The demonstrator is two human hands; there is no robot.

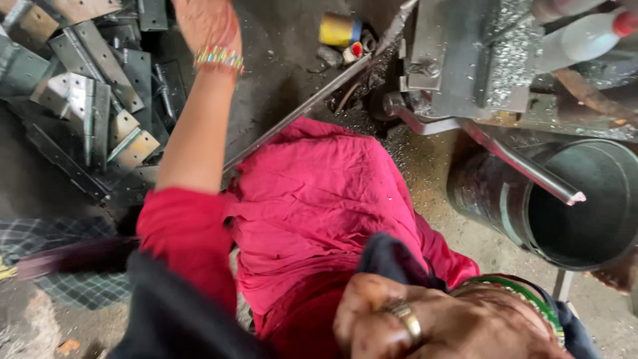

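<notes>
One head-worn camera looks steeply down, close over the person's red-clothed lap (312, 206) and the workshop floor (458, 233).

Gritty floor (279, 73); metal bracket pile (93, 100); dark drum (565, 199); yellow roll (339, 30).

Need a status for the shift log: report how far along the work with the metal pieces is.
Done: nothing shows as finished; the pile of flat grey metal hinge plates lies loose on the floor. In hand: the left hand reaches up to that pile, its fingers cut off by the frame; the right hand rests on dark cloth by the red garment. Left: the dark round metal drum shows no plates inside.
</notes>
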